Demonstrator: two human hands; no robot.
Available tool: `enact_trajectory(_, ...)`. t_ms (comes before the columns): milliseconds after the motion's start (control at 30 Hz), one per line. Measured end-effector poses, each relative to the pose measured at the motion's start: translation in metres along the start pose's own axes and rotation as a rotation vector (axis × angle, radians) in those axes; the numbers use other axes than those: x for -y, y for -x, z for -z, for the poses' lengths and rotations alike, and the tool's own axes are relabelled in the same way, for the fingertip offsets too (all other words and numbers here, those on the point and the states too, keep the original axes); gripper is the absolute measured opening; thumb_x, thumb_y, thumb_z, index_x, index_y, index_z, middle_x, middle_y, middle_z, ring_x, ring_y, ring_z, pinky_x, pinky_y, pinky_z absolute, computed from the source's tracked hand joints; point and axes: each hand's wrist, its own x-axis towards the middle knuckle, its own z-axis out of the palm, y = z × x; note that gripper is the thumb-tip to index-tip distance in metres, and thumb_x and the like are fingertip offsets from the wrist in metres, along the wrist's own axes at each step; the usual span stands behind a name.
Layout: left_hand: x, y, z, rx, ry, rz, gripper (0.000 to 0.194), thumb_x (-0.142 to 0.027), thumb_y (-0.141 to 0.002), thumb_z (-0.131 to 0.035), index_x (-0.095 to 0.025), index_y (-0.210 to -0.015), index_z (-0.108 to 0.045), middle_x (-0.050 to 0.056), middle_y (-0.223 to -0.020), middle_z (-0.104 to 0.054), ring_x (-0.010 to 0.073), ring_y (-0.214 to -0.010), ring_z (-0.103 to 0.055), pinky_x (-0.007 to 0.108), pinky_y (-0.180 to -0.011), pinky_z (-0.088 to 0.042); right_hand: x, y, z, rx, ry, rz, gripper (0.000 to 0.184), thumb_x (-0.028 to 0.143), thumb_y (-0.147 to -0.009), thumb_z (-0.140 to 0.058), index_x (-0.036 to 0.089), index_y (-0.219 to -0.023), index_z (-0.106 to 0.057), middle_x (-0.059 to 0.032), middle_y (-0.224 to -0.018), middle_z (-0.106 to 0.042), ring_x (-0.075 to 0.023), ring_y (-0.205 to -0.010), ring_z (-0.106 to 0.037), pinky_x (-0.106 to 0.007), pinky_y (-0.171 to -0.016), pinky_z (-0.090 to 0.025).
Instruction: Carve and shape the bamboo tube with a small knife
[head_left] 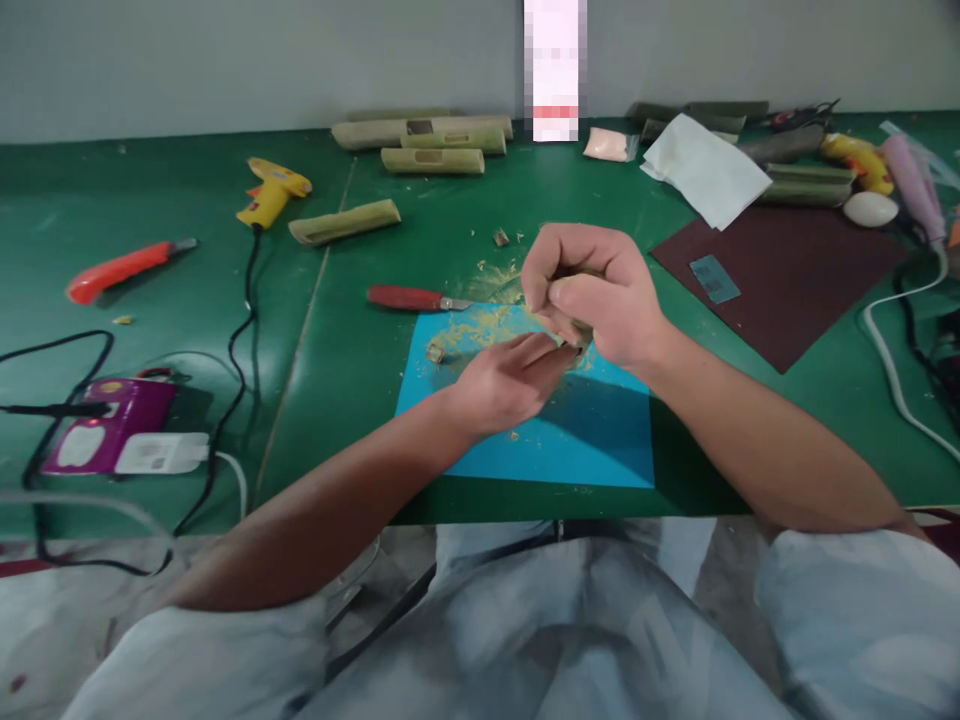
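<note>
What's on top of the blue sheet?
On the blue sheet: pale shavings, and a small chip near its upper left. The left hand and right hand hide part of its upper middle; anything behind them can't be seen.

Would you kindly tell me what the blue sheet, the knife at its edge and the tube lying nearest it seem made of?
The blue sheet, flat and evenly coloured, may be matte card or plastic. The knife has a smooth red handle, plastic or painted wood by its even colour; its grey blade seems metal. The tube is probably dull bamboo: rounded and yellowish.
</note>
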Motion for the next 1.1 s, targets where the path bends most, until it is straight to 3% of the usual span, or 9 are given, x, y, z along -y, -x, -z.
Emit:
enact_trajectory(100, 0.0006, -0.0014, -0.0011, 0.006, 0.027, -0.017, 0.024, -0.012, -0.099, -0.041, -0.017, -0.101, -0.064, 0.004, -0.088, -0.067, 0.0139, -0.075, -0.065, 0.025, -0.069, -0.055, -0.0016, -0.0003, 0.0015, 0.017, 0.008, -0.048, 0.009, 0.029, -0.076, -0.062, 0.028, -0.071, -0.055, 0.0018, -0.062, -0.053, -0.0153, -0.054, -0.043, -0.028, -0.048, -0.044)
enact_trajectory(200, -0.0001, -0.0019, -0.0014, 0.006, 0.015, 0.016, 0.025, -0.015, -0.102, -0.040, -0.017, -0.109, -0.064, 0.004, -0.086, -0.067, 0.0149, -0.076, -0.065, 0.027, -0.070, -0.056, -0.0031, -0.0008, 0.0015, 0.010, 0.011, -0.048, 0.008, 0.027, -0.078, -0.060, 0.027, -0.071, -0.056, 0.0026, -0.060, -0.050, -0.0146, -0.054, -0.044, -0.027, -0.049, -0.043)
enact_trajectory(333, -0.0015, -0.0037, 0.0002, 0.011, 0.009, -0.012, 0.025, -0.010, -0.100, -0.040, -0.017, -0.093, -0.063, 0.004, -0.086, -0.067, 0.0151, -0.085, -0.067, 0.025, -0.074, -0.056, -0.0043, -0.0019, -0.0002, 0.018, -0.082, 0.110, 0.012, 0.014, -0.071, -0.052, 0.025, -0.067, -0.057, 0.0045, -0.057, -0.046, -0.0117, -0.049, -0.037, -0.027, -0.046, -0.033)
enact_trajectory(400, -0.0019, -0.0031, 0.0017, 0.003, 0.012, -0.011, 0.024, -0.011, -0.101, -0.040, -0.017, -0.096, -0.063, 0.004, -0.085, -0.066, 0.0144, -0.082, -0.067, 0.025, -0.073, -0.056, -0.0041, -0.0019, -0.0008, 0.022, -0.092, 0.136, 0.013, 0.013, -0.071, -0.051, 0.025, -0.066, -0.056, 0.0048, -0.057, -0.046, -0.0117, -0.048, -0.036, -0.027, -0.046, -0.031)
enact_trajectory(500, -0.0017, -0.0010, 0.0022, -0.019, 0.009, 0.014, 0.023, -0.016, -0.102, -0.041, -0.017, -0.108, -0.063, 0.003, -0.083, -0.066, 0.0138, -0.075, -0.066, 0.025, -0.068, -0.056, -0.0028, -0.0012, -0.0006, 0.019, -0.024, 0.053, 0.012, 0.017, -0.075, -0.053, 0.026, -0.068, -0.056, 0.0050, -0.057, -0.045, -0.0132, -0.050, -0.037, -0.028, -0.049, -0.034)
enact_trajectory(633, -0.0009, -0.0022, 0.0002, -0.042, 0.072, -0.006, 0.021, -0.010, -0.100, -0.042, -0.016, -0.096, -0.062, 0.005, -0.086, -0.067, 0.0152, -0.080, -0.067, 0.026, -0.072, -0.056, -0.0019, -0.0002, 0.0001, 0.019, -0.047, 0.087, 0.014, 0.015, -0.073, -0.053, 0.027, -0.068, -0.057, 0.0057, -0.053, -0.041, -0.0133, -0.048, -0.035, -0.029, -0.049, -0.033)
enact_trajectory(767, -0.0006, -0.0043, 0.0013, -0.052, 0.065, -0.003, 0.021, -0.014, -0.101, -0.043, -0.015, -0.105, -0.063, 0.006, -0.087, -0.068, 0.0161, -0.079, -0.068, 0.027, -0.071, -0.057, -0.0012, -0.0003, -0.0001, 0.006, -0.004, 0.046, 0.012, 0.018, -0.071, -0.051, 0.028, -0.067, -0.056, 0.0041, -0.054, -0.042, -0.0148, -0.050, -0.038, -0.030, -0.049, -0.037)
enact_trajectory(900, 0.0000, -0.0047, 0.0016, -0.064, 0.086, -0.009, 0.022, -0.013, -0.101, -0.043, -0.017, -0.097, -0.064, 0.005, -0.088, -0.069, 0.0157, -0.083, -0.069, 0.026, -0.074, -0.057, 0.0003, -0.0001, -0.0002, -0.019, 0.053, 0.006, 0.010, 0.021, -0.070, -0.054, 0.030, -0.066, -0.057, 0.0029, -0.053, -0.042, -0.0169, -0.052, -0.042, -0.030, -0.050, -0.041)
enact_trajectory(1100, -0.0007, -0.0023, 0.0002, -0.057, 0.060, 0.023, 0.021, -0.016, -0.102, -0.043, -0.016, -0.105, -0.064, 0.004, -0.083, -0.067, 0.0145, -0.074, -0.066, 0.026, -0.068, -0.056, -0.0003, -0.0002, -0.0005, -0.009, 0.021, 0.018, 0.011, 0.020, -0.069, -0.053, 0.029, -0.066, -0.057, 0.0036, -0.051, -0.040, -0.0163, -0.050, -0.039, -0.030, -0.048, -0.039)
